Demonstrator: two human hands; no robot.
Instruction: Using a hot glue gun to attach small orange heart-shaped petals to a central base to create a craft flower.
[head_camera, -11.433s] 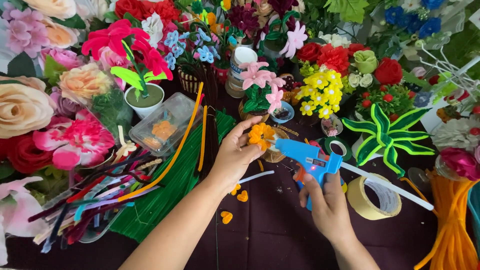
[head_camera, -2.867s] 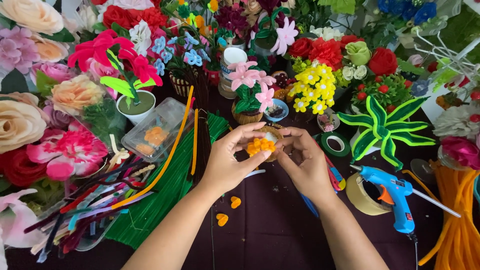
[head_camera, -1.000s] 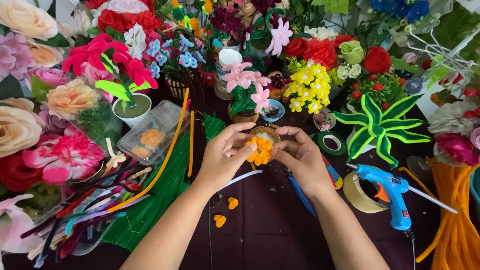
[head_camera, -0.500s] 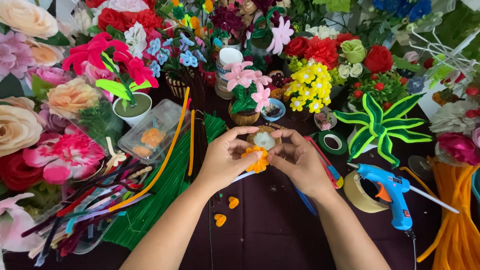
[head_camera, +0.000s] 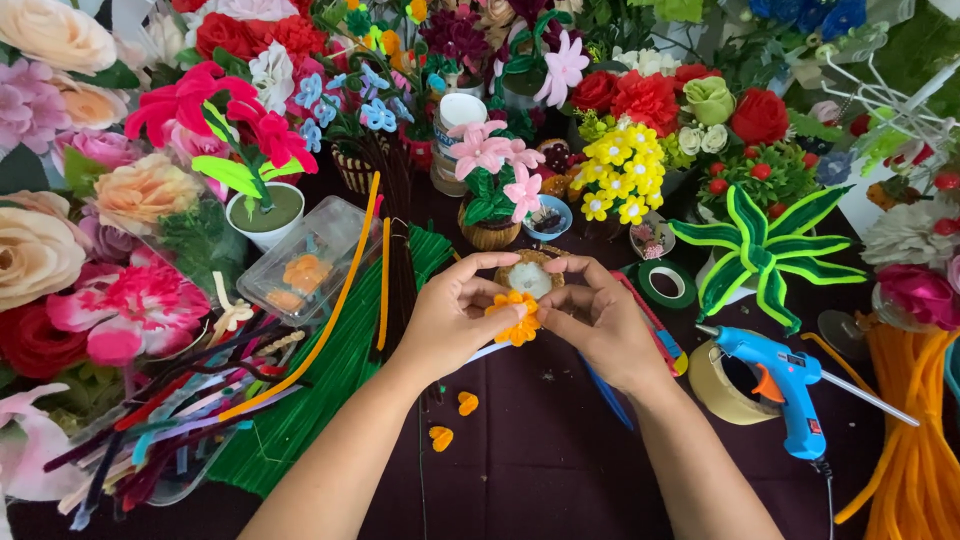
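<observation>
Both hands meet over the middle of the dark purple tablecloth (head_camera: 540, 460). My left hand (head_camera: 455, 320) and my right hand (head_camera: 600, 320) pinch a small orange pipe-cleaner flower (head_camera: 517, 315) between their fingertips. Just behind the flower sits a small brown basket with a white centre (head_camera: 528, 275). Two loose orange petals (head_camera: 452, 420) lie on the cloth below my left wrist.
A blue glue gun (head_camera: 785, 385) stands at the right beside a roll of beige tape (head_camera: 720, 385). Green tape roll (head_camera: 668, 283) lies behind. Green and orange pipe cleaners (head_camera: 330, 370) spread at left, with a clear box (head_camera: 305, 265). Handmade flowers crowd the back and sides.
The glue gun left my right hand and now stands at the right. Both hands closed on the orange flower and lowered it slightly in front of the basket.
</observation>
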